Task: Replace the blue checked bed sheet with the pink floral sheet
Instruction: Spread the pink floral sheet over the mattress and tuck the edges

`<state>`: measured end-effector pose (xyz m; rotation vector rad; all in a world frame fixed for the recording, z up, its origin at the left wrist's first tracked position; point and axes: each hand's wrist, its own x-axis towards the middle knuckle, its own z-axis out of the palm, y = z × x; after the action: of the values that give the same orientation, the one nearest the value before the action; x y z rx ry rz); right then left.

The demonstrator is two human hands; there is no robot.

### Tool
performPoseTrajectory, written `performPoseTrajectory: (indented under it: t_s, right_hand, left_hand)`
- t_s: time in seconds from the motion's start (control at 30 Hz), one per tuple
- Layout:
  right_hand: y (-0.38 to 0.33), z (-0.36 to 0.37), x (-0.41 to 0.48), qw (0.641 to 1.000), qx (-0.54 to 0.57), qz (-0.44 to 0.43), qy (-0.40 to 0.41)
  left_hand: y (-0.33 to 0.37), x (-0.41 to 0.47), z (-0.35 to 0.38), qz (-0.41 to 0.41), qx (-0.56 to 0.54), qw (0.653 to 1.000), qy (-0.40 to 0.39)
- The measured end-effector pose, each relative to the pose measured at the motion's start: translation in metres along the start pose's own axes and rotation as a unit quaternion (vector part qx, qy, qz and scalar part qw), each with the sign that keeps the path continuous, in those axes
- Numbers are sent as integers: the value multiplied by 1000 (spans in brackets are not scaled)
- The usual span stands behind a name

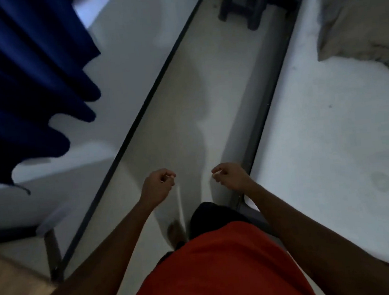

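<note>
Bed: the bed (pixel 317 136) fills the right side of the view, with a plain white top that has a few faint marks.
Sheets: I cannot tell from this view where the blue checked sheet or the pink floral sheet lies.
Bed's long axis: it runs from the lower right up toward the top middle, slanting left as it goes, with the far end out of view.
Pillow: a greyish pillow (pixel 362 29) lies rumpled on the bed's top toward the far end, well in from the near edge.
Bed rail: a dark rail (pixel 267 98) runs along the bed's left edge, parallel to the long axis.
Hands: the right hand (pixel 231 176) hangs just beside the bed rail, over the floor. The left hand (pixel 158 187) is farther out from the bed, and the two are apart. Both have loosely curled fingers and hold nothing.
Person: a red shirt (pixel 218 270) and one foot (pixel 176 233) show close to the bed's near corner.
Floor: a pale aisle of floor (pixel 183 89) runs alongside the bed.
Stool: a dark framed piece (pixel 244 4), blurred, stands on the floor by the bed's far part.
Wall: a pale wall (pixel 127 35) with a dark base strip (pixel 139 119) faces the bed across the aisle.
Curtain: a deep blue curtain (pixel 18 80) hangs in folds by the wall, well apart from the bed.
Wood: a light wooden panel (pixel 12 281) sits farthest from the bed.
</note>
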<state>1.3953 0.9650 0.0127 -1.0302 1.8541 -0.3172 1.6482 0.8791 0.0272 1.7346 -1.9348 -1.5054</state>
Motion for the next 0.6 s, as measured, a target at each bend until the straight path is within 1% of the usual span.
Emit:
performPoseTrajectory:
  t_s: [0.13, 0.27, 0.4, 0.53, 0.6]
  right_hand:
    - [-10, -41, 55, 997, 41, 42, 40]
    - [-11, -93, 124, 995, 57, 55, 67]
    - [-16, -161, 189, 990, 94, 78, 70]
    - [-29, -240, 250, 986, 119, 89, 75]
    - [-35, -280, 281, 983, 131, 87, 90]
  left_hand:
    - [41, 91, -24, 28, 31, 999, -26]
    - [86, 187, -34, 34, 41, 998, -46]
    - [142, 276, -34, 25, 63, 995, -68]
    - [214, 359, -29, 40, 80, 993, -82]
    - [250, 400, -25, 48, 76, 993, -82]
